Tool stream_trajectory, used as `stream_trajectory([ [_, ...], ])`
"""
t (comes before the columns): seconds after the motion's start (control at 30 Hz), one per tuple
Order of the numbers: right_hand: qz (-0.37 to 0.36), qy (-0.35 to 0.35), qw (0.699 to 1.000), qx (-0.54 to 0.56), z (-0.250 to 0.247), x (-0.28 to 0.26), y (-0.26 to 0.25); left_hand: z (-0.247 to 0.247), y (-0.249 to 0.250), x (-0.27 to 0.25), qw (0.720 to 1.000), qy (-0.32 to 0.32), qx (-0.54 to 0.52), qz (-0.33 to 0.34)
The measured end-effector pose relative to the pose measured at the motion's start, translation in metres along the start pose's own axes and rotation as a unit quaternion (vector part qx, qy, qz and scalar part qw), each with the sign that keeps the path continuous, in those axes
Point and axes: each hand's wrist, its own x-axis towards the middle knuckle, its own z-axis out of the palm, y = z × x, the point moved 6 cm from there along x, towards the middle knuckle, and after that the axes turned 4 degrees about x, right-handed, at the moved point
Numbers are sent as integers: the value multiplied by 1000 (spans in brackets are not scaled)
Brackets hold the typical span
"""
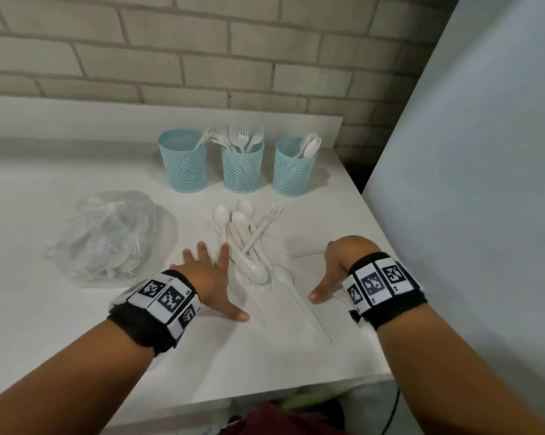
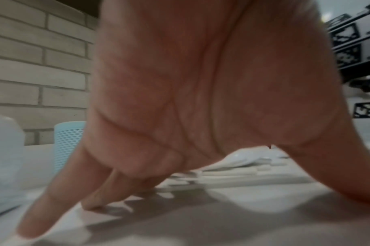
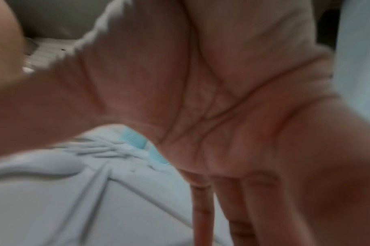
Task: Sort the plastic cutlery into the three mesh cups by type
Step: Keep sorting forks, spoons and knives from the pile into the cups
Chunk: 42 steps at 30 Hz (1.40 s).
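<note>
A loose pile of white plastic cutlery [image 1: 249, 240], mostly spoons with one fork [image 1: 269, 215], lies mid-table. Behind it stand three blue mesh cups: the left cup [image 1: 183, 161], the middle cup [image 1: 242, 166] crowded with forks and spoons, and the right cup [image 1: 294, 167] with spoons. My left hand [image 1: 210, 277] rests on the table with fingers spread straight, just left of the pile; its fingertips [image 2: 32, 228] touch the surface. My right hand [image 1: 331, 271] is flat on the table to the right of the pile, its thumb pointing at a single spoon [image 1: 291, 287]. Neither hand holds anything.
A clear plastic bag [image 1: 108, 233] with more cutlery lies at the left. A brick wall [image 1: 202, 58] backs the table. A pale panel [image 1: 484, 183] stands close on the right. The table's front edge [image 1: 265, 400] is near my body.
</note>
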Motion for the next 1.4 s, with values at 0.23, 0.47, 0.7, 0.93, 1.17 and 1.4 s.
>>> stream_trajectory([
  [0.23,-73,74,994,14,11,-12,-40,-9,10,-9,996,76,-33,31],
  [0.47,-170,152,972,58,-9,-18,-69,-30,-6,0,975,199,-95,39],
  [0.7,-180,200,944,190,-27,-8,-62,-42,-29,4,939,260,-223,-35],
  [0.93,-188,162,937,245,-51,-5,-50,-39,-25,10,934,156,-318,-44],
  [1.17,-246,112,879,393,-58,2,-60,-55,-6,21,942,197,-266,-61],
  [1.4,-246,162,914,279,-77,19,-62,-67,-14,35,935,165,-307,-58],
])
